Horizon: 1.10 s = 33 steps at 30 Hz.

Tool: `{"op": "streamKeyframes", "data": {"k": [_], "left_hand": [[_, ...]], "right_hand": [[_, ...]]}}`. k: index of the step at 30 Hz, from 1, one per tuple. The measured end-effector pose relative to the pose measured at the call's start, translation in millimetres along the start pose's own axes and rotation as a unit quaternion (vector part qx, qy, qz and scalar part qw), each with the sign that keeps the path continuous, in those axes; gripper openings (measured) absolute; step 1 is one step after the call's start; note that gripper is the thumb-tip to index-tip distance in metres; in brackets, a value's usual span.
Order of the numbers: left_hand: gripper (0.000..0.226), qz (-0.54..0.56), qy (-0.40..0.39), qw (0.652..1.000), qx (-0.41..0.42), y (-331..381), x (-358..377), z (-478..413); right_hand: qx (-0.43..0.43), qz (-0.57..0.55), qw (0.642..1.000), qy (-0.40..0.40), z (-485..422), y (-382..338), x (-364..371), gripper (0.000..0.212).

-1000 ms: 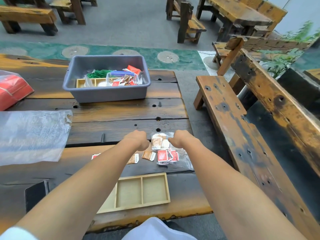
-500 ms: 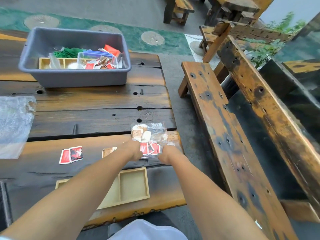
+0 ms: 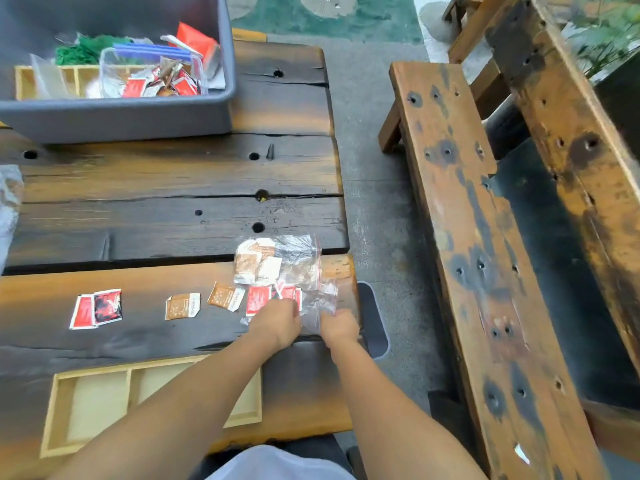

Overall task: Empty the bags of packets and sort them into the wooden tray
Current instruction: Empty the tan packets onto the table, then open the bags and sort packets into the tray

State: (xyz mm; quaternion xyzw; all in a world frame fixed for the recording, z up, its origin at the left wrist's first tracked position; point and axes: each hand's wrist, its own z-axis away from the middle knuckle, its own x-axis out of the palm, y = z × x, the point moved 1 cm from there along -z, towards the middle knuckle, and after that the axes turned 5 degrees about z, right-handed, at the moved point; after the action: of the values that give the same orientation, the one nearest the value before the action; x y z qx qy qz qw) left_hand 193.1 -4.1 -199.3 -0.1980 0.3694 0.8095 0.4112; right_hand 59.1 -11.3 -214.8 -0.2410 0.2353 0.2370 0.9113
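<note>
On charred planks (image 3: 173, 230), hands (image 3: 277, 322) (image 3: 341, 327) pinch a crinkled clear bag (image 3: 299, 254).

Dark plank table (image 3: 173, 174) with grey tub (image 3: 114, 119), wooden tray (image 3: 93, 407), clear bag (image 3: 298, 258), loose packets (image 3: 182, 306).

Grey tub (image 3: 114, 119) on the plank table (image 3: 156, 230), wooden bench (image 3: 460, 220) alongside.

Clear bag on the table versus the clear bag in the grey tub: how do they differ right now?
The bag on the table lies flat, while the bag in the tub stands puffed up. The left hand and right hand pinch the near end of the bag on the table; nothing touches the bag in the tub. Both are clear plastic with red and brown packets inside.
</note>
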Motion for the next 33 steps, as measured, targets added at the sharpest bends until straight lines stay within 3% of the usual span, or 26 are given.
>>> {"op": "streamKeyframes", "data": {"k": [1, 3, 5, 9, 15, 18, 20, 24, 33], "left_hand": [[0.021, 0.015, 0.004, 1.000, -0.010, 1.7, 1.3, -1.6], [0.025, 0.067, 0.023, 0.997, -0.028, 5.2, 2.0, -4.6], [0.031, 0.124, 0.050, 0.990, -0.039, 9.6, 0.9, -5.4], [0.041, 0.183, 0.070, 0.980, -0.042, 20.5, -9.6, 2.5], [0.026, 0.167, 0.089, 0.982, -0.016, 10.9, -33.0, 31.9], [0.029, 0.231, 0.071, 0.970, -0.005, -9.5, -47.4, 47.5], [0.022, 0.306, 0.058, 0.950, -0.004, -25.6, -57.7, 60.0], [0.008, 0.449, 0.028, 0.893, 0.022, -54.0, -75.1, 86.8], [0.009, 0.603, -0.019, 0.798, 0.008, -92.9, -83.7, 119.2]], "right_hand": [[0.025, -0.077, 0.996, -0.031, -3.2, 2.4, 0.6, 0.009], [0.070, -0.216, 0.971, -0.081, -1.8, 5.6, -1.9, 0.008], [0.057, -0.250, 0.960, -0.113, 3.6, 6.6, -8.0, 0.008], [-0.021, -0.197, 0.966, -0.166, 22.6, 0.4, -14.1, 0.013], [-0.125, -0.117, 0.972, -0.159, 64.5, -12.4, -3.7, 0.033], [-0.152, -0.092, 0.971, -0.162, 93.6, -16.2, -4.1, 0.017], [-0.166, -0.057, 0.971, -0.162, 109.5, -22.4, -0.9, 0.010], [-0.185, 0.009, 0.974, -0.133, 135.0, -38.5, 18.3, 0.028], [-0.234, -0.042, 0.957, -0.169, 172.0, -37.2, 41.6, 0.032]]}}
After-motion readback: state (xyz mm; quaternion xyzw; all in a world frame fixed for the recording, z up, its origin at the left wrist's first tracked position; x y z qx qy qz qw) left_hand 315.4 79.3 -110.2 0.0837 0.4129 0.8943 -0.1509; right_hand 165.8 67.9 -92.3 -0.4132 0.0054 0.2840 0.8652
